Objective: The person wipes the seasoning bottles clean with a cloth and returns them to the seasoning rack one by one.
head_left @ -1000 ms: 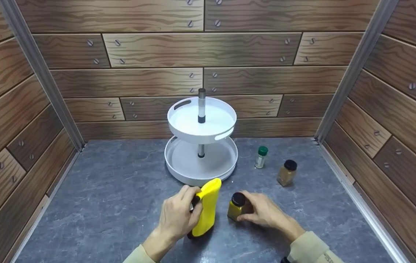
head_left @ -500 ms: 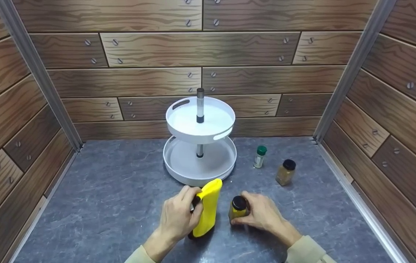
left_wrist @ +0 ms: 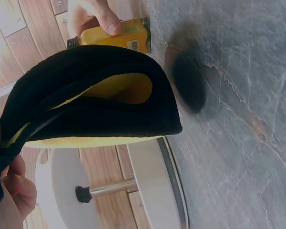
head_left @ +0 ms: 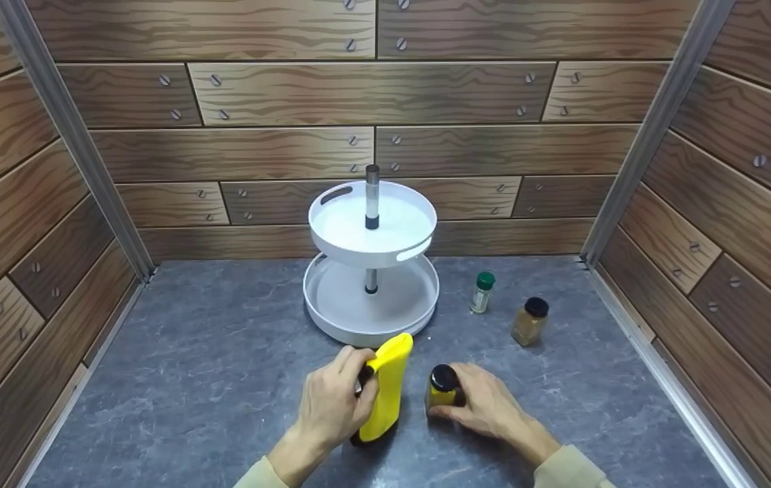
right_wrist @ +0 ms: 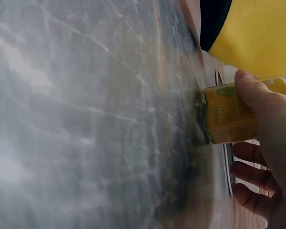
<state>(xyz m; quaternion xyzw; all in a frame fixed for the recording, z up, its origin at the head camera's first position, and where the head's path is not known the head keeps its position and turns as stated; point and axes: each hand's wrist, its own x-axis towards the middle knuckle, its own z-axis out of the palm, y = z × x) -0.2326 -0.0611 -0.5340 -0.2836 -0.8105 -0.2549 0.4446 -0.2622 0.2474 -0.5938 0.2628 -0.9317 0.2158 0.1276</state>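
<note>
A folded yellow and black cloth (head_left: 385,400) hangs from my left hand (head_left: 335,396), pinched at its top edge by thumb and fingers. The left wrist view shows the cloth's black side (left_wrist: 133,117) folded over, yellow within. My right hand (head_left: 490,403) grips a spice jar (head_left: 441,396) with a black lid and yellow contents, just right of the cloth. In the right wrist view, the thumb lies across the jar (right_wrist: 224,114), whose base is at or very near the tabletop. Contact with the surface is hard to tell.
Behind the hands stands a white two-tier round tray stand (head_left: 318,315). To its right are a small green-capped jar (head_left: 482,295) and a black-lidded jar of brown spice (head_left: 529,327). Wood-patterned walls (head_left: 277,95) enclose the grey marbled tabletop (head_left: 209,339) at the back and sides.
The spice jar in my right hand has moved slightly nearer to me and stands more upright. My left hand keeps the cloth in nearly the same place.
</note>
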